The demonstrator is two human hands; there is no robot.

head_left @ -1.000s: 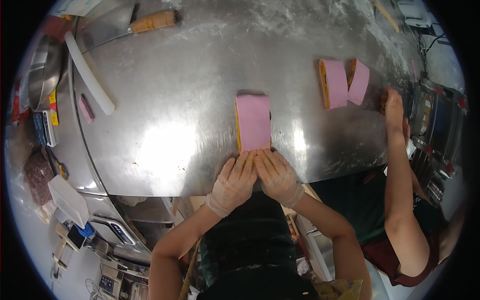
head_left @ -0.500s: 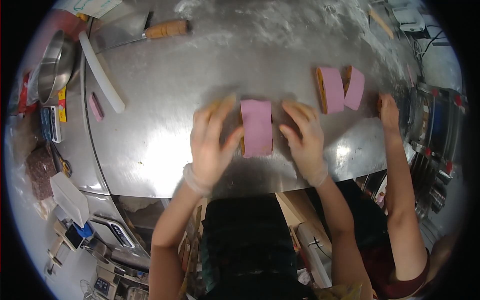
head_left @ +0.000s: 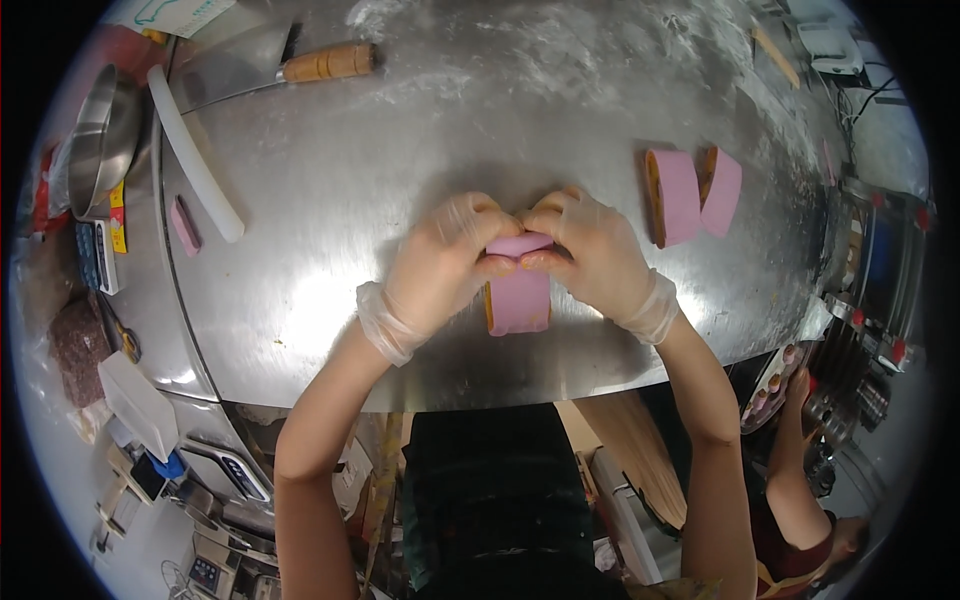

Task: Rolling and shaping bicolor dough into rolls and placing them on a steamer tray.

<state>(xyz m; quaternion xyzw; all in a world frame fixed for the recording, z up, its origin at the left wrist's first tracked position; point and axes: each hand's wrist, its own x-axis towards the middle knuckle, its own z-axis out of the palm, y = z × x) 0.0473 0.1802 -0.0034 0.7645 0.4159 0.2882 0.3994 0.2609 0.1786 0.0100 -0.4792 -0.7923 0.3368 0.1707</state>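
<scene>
Strip [head_left: 520, 305] topped in pink is clamped and apparently bent at its far end by gloved left hand [head_left: 440, 255] and right hand [head_left: 597, 252], its flat near part below both, the fold only partly made to my eye, two similar strips [head_left: 678, 200] untouched beyond the right.

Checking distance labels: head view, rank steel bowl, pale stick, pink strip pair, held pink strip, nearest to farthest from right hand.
1. Held pink strip: touching right hand
2. Pink strip pair: right
3. Pale stick: upper right
4. Steel bowl: far left
</scene>
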